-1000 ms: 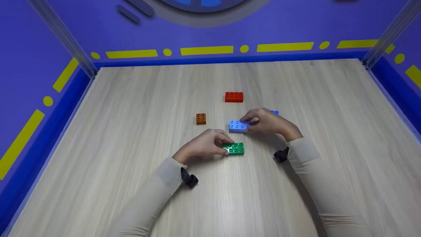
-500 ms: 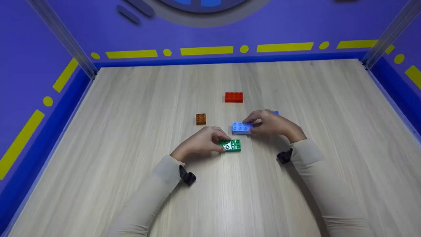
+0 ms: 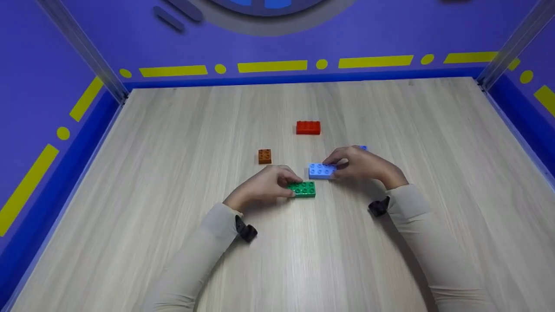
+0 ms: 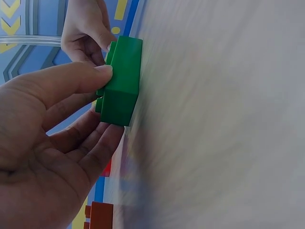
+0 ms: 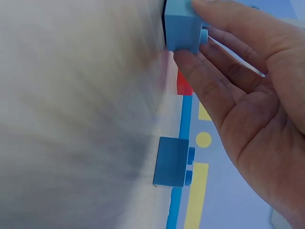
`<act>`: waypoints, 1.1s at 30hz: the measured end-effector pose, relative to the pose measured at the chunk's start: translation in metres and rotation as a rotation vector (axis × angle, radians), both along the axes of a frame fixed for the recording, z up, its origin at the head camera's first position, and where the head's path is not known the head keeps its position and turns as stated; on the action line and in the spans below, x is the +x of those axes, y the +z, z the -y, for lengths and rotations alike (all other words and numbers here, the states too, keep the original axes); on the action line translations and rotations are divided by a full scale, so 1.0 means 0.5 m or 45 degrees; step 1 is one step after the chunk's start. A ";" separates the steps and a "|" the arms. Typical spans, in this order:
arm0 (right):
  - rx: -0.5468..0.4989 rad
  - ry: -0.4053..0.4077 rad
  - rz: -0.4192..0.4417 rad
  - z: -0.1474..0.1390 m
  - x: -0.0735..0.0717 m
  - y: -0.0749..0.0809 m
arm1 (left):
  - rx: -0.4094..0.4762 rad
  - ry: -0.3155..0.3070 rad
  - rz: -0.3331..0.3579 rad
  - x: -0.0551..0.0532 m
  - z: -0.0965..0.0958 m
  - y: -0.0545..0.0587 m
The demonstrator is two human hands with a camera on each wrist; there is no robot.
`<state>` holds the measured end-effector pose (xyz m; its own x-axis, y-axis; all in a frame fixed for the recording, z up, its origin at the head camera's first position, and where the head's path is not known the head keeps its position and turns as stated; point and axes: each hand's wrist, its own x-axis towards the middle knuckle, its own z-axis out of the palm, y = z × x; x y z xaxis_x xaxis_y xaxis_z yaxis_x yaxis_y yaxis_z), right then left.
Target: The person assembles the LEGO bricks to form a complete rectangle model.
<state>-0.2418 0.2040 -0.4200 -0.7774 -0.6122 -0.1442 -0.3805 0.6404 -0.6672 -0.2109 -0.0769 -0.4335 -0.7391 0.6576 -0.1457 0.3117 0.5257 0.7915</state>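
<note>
A green toy brick [image 3: 303, 189] with several studs is pinched at its left end between the thumb and fingers of my left hand [image 3: 264, 186]. In the left wrist view that green brick [image 4: 123, 81] has its studs facing away from the table. My right hand [image 3: 362, 164] pinches the right end of a light blue brick [image 3: 321, 171], which lies slightly farther back and to the right of the green one. A small gap separates the two bricks in the head view. The right wrist view has the thumb on the light blue brick [image 5: 183, 28].
Farther back lies a red brick [image 3: 308, 128]. An orange-brown brick [image 3: 265, 156] sits behind my left hand. Another blue brick [image 5: 171, 162] stands beyond my right hand, mostly hidden in the head view. Purple-blue walls [image 3: 277, 47] border the wooden table [image 3: 195, 130].
My left hand has moved the green brick a little left and away from me. The light blue brick has shifted slightly right and toward me with my right hand.
</note>
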 end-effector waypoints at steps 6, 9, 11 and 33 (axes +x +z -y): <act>0.009 0.004 -0.006 -0.005 0.000 0.000 | -0.013 0.035 0.029 -0.005 0.002 -0.001; 0.022 0.003 -0.007 -0.006 0.001 -0.001 | -0.015 0.048 0.037 -0.007 0.004 -0.002; 0.023 -0.004 0.004 -0.008 0.001 -0.001 | -0.011 0.055 0.040 -0.008 0.004 -0.002; 0.061 -0.058 0.053 -0.016 0.016 -0.002 | 0.019 0.050 -0.032 -0.012 0.006 -0.006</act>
